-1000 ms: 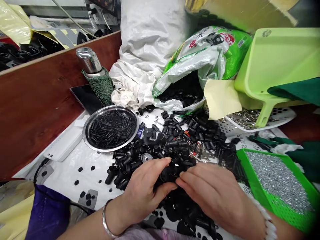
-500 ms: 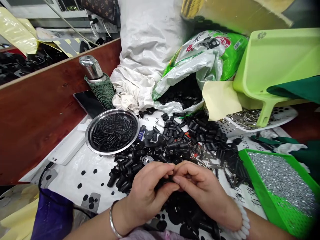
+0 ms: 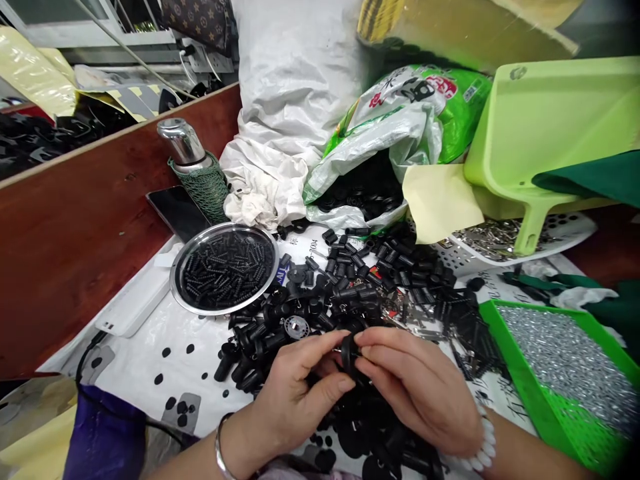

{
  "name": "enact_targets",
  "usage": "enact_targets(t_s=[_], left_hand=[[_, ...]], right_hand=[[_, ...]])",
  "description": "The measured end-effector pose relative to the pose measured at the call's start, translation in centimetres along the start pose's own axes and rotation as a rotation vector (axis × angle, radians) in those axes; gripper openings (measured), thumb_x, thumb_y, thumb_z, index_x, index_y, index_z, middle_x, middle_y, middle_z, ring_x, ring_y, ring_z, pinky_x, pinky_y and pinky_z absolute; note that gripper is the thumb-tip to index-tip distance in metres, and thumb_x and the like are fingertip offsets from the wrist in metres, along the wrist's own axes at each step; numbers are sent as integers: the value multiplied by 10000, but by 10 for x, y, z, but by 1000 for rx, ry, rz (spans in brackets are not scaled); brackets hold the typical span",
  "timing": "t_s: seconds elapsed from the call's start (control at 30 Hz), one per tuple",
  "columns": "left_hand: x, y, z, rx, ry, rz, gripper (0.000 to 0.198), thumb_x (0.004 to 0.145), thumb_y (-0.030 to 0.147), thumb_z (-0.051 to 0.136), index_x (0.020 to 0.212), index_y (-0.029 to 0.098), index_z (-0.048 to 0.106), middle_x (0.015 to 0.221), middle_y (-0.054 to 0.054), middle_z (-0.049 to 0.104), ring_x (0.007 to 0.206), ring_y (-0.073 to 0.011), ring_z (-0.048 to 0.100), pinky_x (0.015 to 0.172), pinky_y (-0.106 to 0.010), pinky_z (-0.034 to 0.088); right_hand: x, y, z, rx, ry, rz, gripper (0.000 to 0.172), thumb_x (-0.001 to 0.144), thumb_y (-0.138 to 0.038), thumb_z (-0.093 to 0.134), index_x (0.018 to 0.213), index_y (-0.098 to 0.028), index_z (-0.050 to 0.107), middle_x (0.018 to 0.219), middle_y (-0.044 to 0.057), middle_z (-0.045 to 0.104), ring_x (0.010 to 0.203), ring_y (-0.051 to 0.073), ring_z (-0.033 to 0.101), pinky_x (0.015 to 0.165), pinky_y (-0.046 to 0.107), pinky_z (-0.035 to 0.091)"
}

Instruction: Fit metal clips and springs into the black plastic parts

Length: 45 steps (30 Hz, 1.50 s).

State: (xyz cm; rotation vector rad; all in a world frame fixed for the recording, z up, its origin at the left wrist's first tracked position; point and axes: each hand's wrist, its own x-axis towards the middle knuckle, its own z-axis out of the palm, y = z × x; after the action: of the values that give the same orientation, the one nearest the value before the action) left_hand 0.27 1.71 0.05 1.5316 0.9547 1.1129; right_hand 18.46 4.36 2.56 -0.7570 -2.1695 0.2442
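Note:
Between my two hands is a small round black plastic part point(image 3: 349, 353), its disc-like rim turned on edge. My left hand point(image 3: 300, 383) pinches it from the left between thumb and forefinger. From the right, the fingertips of my right hand point(image 3: 420, 387) press together at the part, with a thin bit of metal just visible there. Under and around both hands lies a heap of black plastic pieces point(image 3: 255, 340). A grey disc with a slotted rim point(image 3: 297, 327) rests on the heap, just beyond my left hand.
A round metal dish point(image 3: 175, 280) of black springs or ribbed pieces stands left. A green tray point(image 3: 540, 413) of small silvery parts lies right. Behind are an open bag point(image 3: 370, 127) of black parts, a light green dustpan point(image 3: 560, 127), a thermos point(image 3: 187, 150) and a phone point(image 3: 177, 210).
The black part has come into sight between my hands, its rim now on edge. My right fingers have straightened and shifted slightly right. The view has tilted a little.

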Motion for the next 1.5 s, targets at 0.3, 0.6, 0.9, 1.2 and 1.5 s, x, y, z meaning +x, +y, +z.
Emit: enact_targets(t_s=[0.3, 0.6, 0.9, 1.2, 1.5], left_hand=[[4, -1, -1, -580, -22, -384, 301, 765, 322, 664, 1008, 149, 623, 628, -11, 643, 563, -101, 620, 573, -201, 508], [1, -5, -3, -703, -91, -365, 304, 751, 267, 688, 1033, 174, 621, 739, -25, 660, 622, -112, 645, 606, -205, 512], [-2, -2, -9, -717, -199, -412, 314, 761, 248, 681, 1064, 191, 622, 742, -22, 654, 667, -117, 650, 627, -191, 496], [-4, -2, -5, -679, -157, -372, 349, 740, 143, 691, 1071, 234, 626, 857, -16, 658, 734, -77, 595, 681, -161, 458], [-7, -2, -5, -447, -181, -338, 348, 770, 185, 658, 1105, 209, 567, 892, -30, 631, 769, -103, 579, 695, -205, 471]], right_hand=[[-8, 4, 4, -92, -128, -101, 146, 887, -154, 491, 986, -115, 592, 902, 100, 642, 810, 162, 600, 691, 278, 512], [-6, -5, -2, -42, -119, -17, 149, 857, -104, 498, 969, -119, 595, 919, 91, 618, 840, 154, 579, 727, 285, 508], [1, -19, -1, -129, -65, -107, 169, 852, -55, 467, 876, -136, 614, 834, 43, 647, 776, 132, 593, 923, 348, 432], [2, -21, -4, 7, -111, 90, 137, 796, -42, 493, 825, -138, 586, 833, 71, 577, 796, 167, 545, 774, 359, 484], [-6, -17, -8, 95, -149, 189, 136, 833, -93, 479, 895, -169, 573, 1011, 100, 602, 915, 170, 591, 765, 291, 525]])
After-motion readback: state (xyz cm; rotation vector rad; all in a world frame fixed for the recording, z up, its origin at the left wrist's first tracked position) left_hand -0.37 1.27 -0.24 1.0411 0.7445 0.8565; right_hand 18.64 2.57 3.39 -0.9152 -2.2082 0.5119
